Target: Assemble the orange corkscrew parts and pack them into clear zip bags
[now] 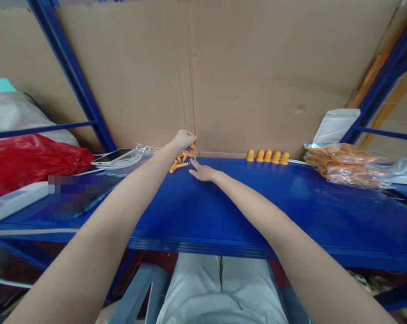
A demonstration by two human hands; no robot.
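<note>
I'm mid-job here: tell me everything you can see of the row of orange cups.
The row of orange cups has five alike pieces, smooth and plastic-looking, each narrower at the top and flaring at the base. All stand upright near the back edge of the blue table, in front of the cardboard, with narrow gaps between them. Neither the left hand nor the right hand touches them. Whether they are hollow cannot be told.

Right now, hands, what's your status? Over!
Left hand gripping small orange plastic piece. Right hand open beside loose orange pieces. Clear crinkly plastic lies left of them.
</note>
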